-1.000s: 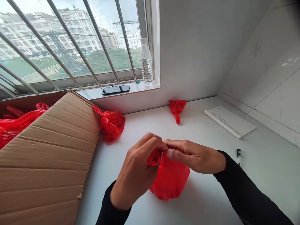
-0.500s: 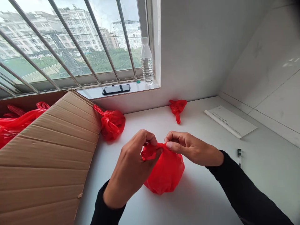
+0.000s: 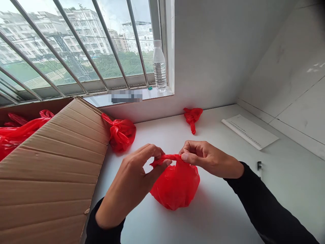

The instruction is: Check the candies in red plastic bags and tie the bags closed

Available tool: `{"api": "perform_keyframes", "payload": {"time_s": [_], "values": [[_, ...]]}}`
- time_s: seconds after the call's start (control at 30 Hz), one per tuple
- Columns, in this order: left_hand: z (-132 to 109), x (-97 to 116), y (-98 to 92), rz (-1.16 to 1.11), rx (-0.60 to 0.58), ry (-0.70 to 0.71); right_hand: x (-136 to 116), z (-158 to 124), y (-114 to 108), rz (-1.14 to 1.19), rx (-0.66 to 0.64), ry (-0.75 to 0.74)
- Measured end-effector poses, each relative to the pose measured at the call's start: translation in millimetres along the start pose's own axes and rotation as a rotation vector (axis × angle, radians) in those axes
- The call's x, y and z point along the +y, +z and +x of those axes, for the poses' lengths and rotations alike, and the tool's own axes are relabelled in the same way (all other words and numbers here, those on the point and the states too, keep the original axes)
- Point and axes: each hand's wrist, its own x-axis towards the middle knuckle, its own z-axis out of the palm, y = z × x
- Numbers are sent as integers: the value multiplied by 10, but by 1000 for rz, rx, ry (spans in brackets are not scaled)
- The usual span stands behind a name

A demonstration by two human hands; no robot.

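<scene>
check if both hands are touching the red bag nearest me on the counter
Touching. The head view shows the left hand and the right hand each pinching the twisted top of the red bag between thumb and fingers, with no gap.

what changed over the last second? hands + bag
The left hand and right hand drew apart, pulling the twisted top of the red bag taut between them; both keep their pinch. The bag shifted slightly left. The tied bag, small bag, cardboard box and bottle stayed put.
</scene>
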Motion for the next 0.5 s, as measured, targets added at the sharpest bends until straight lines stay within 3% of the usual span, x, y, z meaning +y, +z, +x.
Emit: {"api": "perform_keyframes", "payload": {"time_s": [0.23, 0.5], "values": [[-14, -59, -93, 22, 24, 4, -9, 16, -31, -47, 38, 14], [-24, -97, -155, 9, -55, -134, 8, 4, -56, -114, 60, 53]]}}
